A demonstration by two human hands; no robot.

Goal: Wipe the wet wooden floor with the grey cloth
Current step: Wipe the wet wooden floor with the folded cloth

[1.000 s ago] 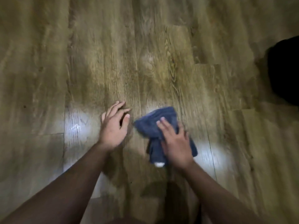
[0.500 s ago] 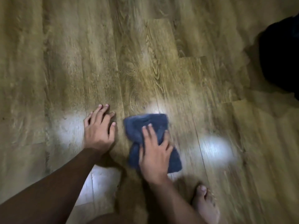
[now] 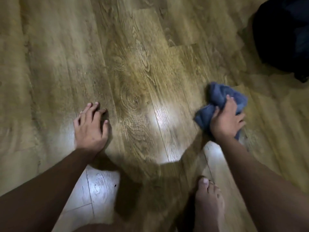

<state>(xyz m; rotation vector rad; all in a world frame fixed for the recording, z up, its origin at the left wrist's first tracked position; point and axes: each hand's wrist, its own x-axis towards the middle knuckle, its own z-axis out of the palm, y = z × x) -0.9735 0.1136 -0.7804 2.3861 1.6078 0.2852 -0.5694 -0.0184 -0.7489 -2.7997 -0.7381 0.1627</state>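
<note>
The grey-blue cloth (image 3: 217, 99) lies bunched on the wooden floor (image 3: 142, 64) at the right. My right hand (image 3: 225, 121) grips it from above, with fingers curled into the folds and part of the cloth hidden under the palm. My left hand (image 3: 91, 126) rests on the planks at the left, fingers spread and holding nothing. Shiny patches of light glare on the boards between and below the hands.
A large dark object (image 3: 284, 36) sits on the floor at the upper right, close behind the cloth. My bare foot (image 3: 209, 203) stands on the planks at the bottom, right of centre.
My right hand has swept the cloth well to the right, away from the left hand, and now bunches it instead of pressing it flat. The left hand stays planted on the floor.
</note>
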